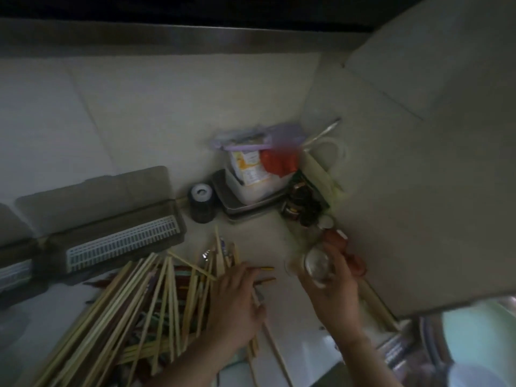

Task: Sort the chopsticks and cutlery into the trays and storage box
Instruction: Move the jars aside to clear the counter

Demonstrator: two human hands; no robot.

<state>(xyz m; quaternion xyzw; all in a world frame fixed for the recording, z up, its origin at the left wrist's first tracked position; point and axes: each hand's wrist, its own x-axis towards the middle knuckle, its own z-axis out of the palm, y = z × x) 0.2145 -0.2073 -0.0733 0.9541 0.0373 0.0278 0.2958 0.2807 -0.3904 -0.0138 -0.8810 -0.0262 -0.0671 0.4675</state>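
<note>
The left hand lay nearest the camera, palm down on the right side of the heap of chopsticks, its fingers spread and fairly straight, pressing on the sticks; whether any finger had curled round one could not be told in the dim blur. The heap covered the near left part of the counter, pale bamboo sticks fanned over darker and coloured ones, with a few tips pointing towards the back wall. Just right of the left hand, the right hand was raised above the counter near its right edge, fingers curled round a small clear glass.

Along the left edge of the counter stood a dark storage box with its lid tipped back and a white slotted tray inside; a second such box showed partly at the far left. In the back right corner a lidded plastic container sat on a metal tray, a dark jar just left of it. Small bottles were crowded along the right edge.
</note>
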